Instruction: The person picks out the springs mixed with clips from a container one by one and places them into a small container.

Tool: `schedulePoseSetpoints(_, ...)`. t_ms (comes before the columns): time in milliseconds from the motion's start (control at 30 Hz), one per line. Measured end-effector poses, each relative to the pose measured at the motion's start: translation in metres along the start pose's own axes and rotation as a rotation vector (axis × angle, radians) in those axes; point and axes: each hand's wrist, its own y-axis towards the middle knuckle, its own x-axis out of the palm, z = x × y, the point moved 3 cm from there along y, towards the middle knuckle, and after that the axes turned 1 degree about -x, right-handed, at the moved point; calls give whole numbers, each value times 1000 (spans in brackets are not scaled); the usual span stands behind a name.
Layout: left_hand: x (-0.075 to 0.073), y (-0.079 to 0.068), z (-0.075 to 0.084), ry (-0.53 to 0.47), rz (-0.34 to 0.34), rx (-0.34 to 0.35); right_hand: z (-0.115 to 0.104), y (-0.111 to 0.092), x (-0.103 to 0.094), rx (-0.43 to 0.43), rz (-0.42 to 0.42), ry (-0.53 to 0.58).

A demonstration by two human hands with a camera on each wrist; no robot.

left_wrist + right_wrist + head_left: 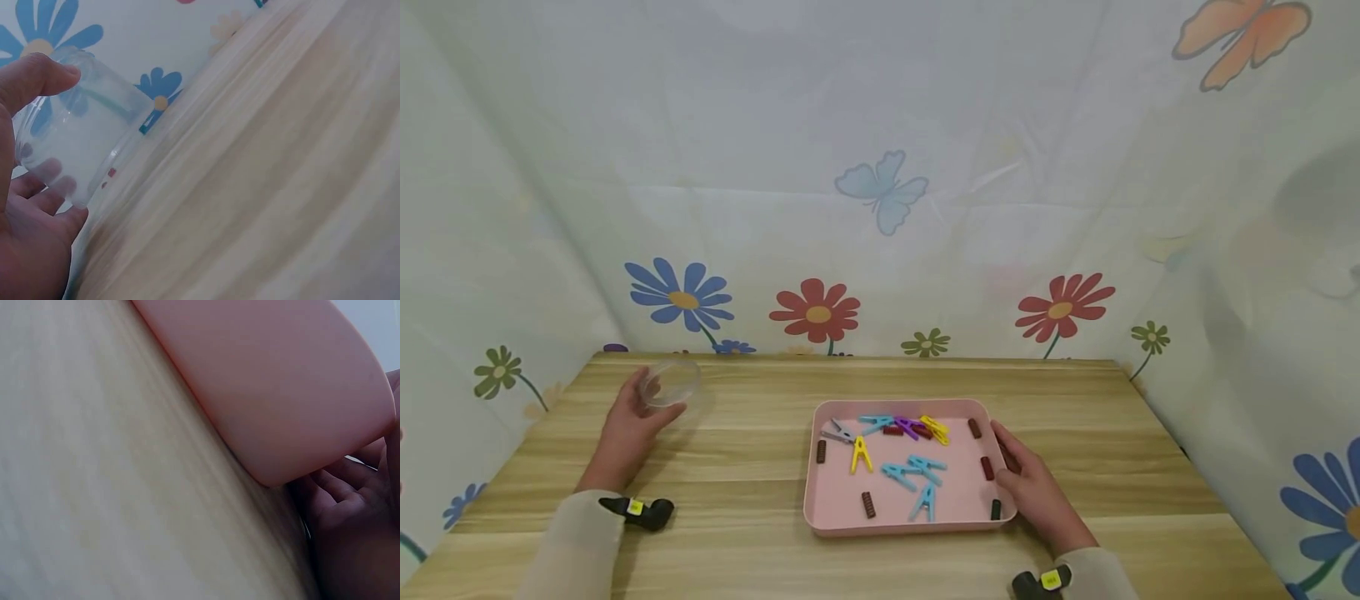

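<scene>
My left hand (631, 433) grips a clear plastic cup (673, 385) at the table's far left. In the left wrist view the cup (94, 134) lies tilted between thumb and fingers, its wall see-through. At the right side of a shallow pink tray (837, 498), my right hand (1037, 492) holds the edge, thumb at the rim. The right wrist view has fingers (340, 487) tucked by the tray's lower edge. Inside lie several blue clothespins (927, 502), yellow ones (861, 455), a purple one (907, 427), a grey one (842, 433) and several dark ribbed pieces (868, 505).
The wooden table (737, 475) runs back to a white cloth (760, 225) printed with flowers and butterflies, which also hangs at both sides. Black straps with small devices (651, 512) sit on both wrists.
</scene>
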Motion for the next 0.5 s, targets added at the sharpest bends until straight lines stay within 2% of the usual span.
schedulePoseSetpoints(233,15,-6,13,-47,-76,50,0,-1,-1,-1,-4,3)
schedulePoseSetpoints(500,31,-16,21,-111,-136,58,1,0,0,8,-3,0)
